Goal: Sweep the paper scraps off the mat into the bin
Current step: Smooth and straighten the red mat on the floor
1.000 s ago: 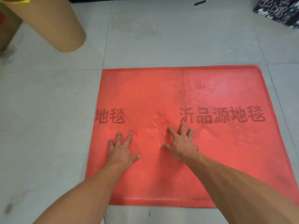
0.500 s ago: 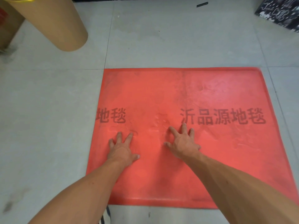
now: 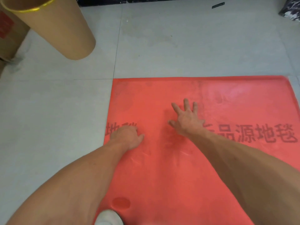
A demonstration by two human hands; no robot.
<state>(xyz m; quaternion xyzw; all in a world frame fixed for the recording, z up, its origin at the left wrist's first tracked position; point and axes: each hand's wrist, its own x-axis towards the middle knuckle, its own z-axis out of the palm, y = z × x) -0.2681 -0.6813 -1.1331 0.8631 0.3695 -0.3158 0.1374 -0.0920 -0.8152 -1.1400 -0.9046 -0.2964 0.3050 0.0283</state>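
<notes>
At the right hand (image 3: 186, 122): it is laid flat on the mat (image 3: 227, 98), palm down, fingers (image 3: 185, 103) straight and fanned apart, nothing pinched.
At the left hand (image 3: 128, 138): it is set on the mat near the left edge, thumb out toward the right hand; its fingers are hidden past the knuckles, so bent or flat cannot be told.
Between the hands: a bare strip of red mat is seen; the hands are apart, not touching.
Of the paper scraps: none can be made out under, beside or ahead of the hands; any present are hidden or too small to tell.
Across the mat: its long axis is run left to right past both hands; dark printed characters (image 3: 266, 133) are spread to the right of the right hand.
Toward the bin (image 3: 61, 33): the tan cylinder with a gold rim is taken to be the bin; it is stood on the grey floor (image 3: 48, 119) ahead and to the left of both hands, well apart from the mat's far-left corner.
Nearer hand: the left hand is placed closer to the bin.
Coming move, as judged: a sweep would have to be carried forward and leftward over that corner, and bare floor crossed before the bin is reached.
</notes>
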